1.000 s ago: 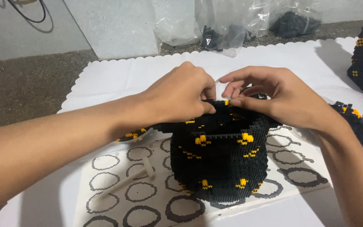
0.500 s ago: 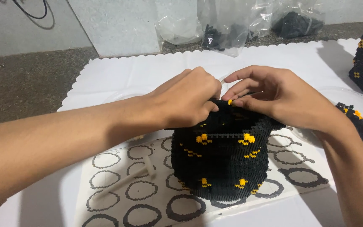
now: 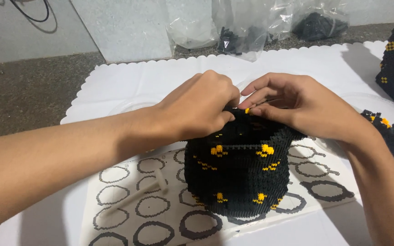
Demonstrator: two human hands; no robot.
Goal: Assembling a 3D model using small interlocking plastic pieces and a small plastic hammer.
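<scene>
My left hand point(image 3: 201, 107) curls over the top rim of the black model point(image 3: 238, 175), fingers bunched and pressed on the edge. My right hand point(image 3: 297, 105) pinches at the same rim, fingertips together beside a yellow brick point(image 3: 247, 110). The model stands on the printed sheet point(image 3: 160, 205) before me. I judge it best to press straight down, gently, bracing the wall so rows don't buckle.
</scene>
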